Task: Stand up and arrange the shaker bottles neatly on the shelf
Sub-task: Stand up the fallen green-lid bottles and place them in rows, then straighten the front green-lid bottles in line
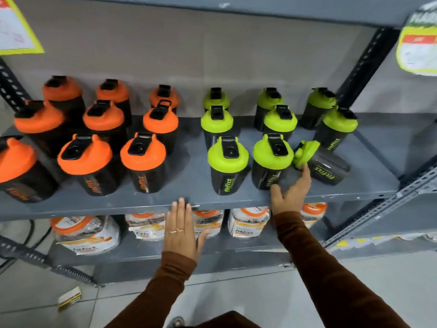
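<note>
Black shaker bottles stand in rows on a grey metal shelf (189, 176). Several with orange lids (143, 155) fill the left half, several with green lids (228, 153) the right half. One green-lidded bottle (324, 165) lies on its side at the front right, lid pointing left. My right hand (292, 189) reaches onto the shelf with fingers apart, a fingertip touching the fallen bottle's lid, beside an upright green-lidded bottle (270, 159). My left hand (182, 229) is flat and open, fingertips at the shelf's front edge, holding nothing.
The shelf below holds white packets with orange labels (87, 233). Slotted metal uprights (369, 65) frame the rack, and another rack (387, 209) stands to the right. A small box (69, 298) lies on the tiled floor. A gap runs between the orange and green groups.
</note>
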